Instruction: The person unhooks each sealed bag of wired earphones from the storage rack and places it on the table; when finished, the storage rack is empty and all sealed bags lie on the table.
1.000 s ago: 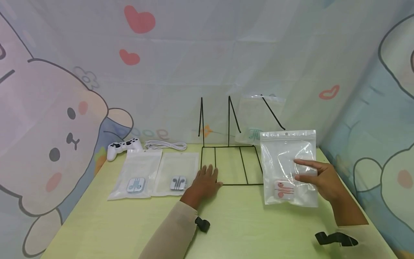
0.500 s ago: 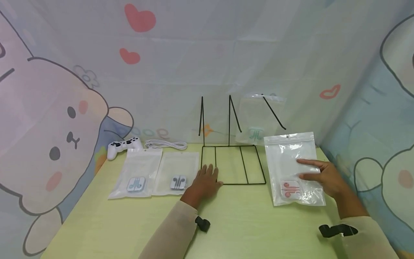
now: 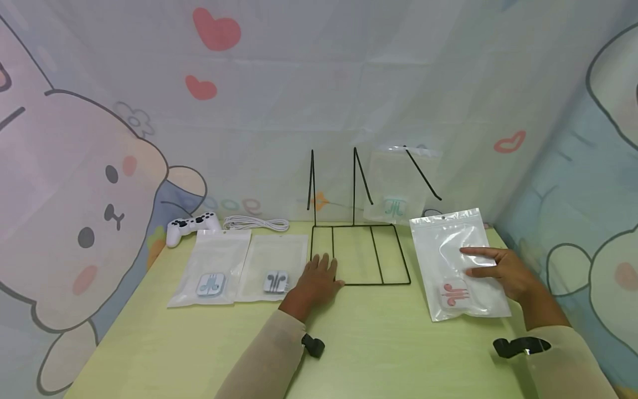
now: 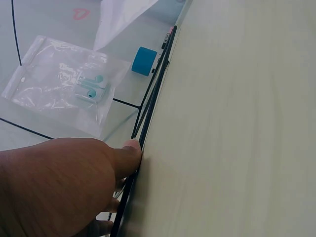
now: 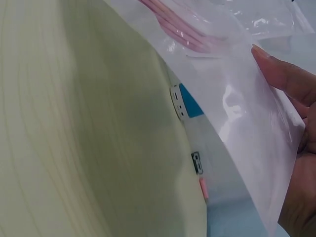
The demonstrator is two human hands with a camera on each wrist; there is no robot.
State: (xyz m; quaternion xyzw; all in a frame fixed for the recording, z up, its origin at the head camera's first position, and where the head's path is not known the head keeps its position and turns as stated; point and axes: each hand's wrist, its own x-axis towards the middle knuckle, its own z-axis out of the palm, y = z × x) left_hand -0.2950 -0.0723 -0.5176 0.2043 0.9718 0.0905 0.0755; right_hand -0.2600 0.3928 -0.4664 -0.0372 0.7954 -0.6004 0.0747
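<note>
My right hand (image 3: pixel 510 274) pinches the right edge of a clear-fronted zip bag (image 3: pixel 436 241) holding a pink earphone case (image 3: pixel 454 293). The bag tilts above the table, to the right of a black wire display rack (image 3: pixel 354 188). My left hand (image 3: pixel 316 281) rests on the front left of the rack's base, its fingers spread; in the left wrist view the thumb (image 4: pixel 127 157) touches the black base wire. From the rack's right hook hangs another zip bag (image 3: pixel 399 180) with teal earphones. In the right wrist view the right thumb (image 5: pixel 281 74) lies on the pink earphones' bag.
Left of the rack lie two zip bags with earphones, one light blue (image 3: pixel 219 255) and one grey (image 3: pixel 274 252). Behind them are a white game controller (image 3: pixel 193 224) and a coiled white cable (image 3: pixel 256 223). A blue cylindrical object (image 4: pixel 143 61) shows in the left wrist view.
My right hand has carried the zip bag to the right, away from the rack, and the bag has tilted more. The left hand has stayed on the rack's base.
</note>
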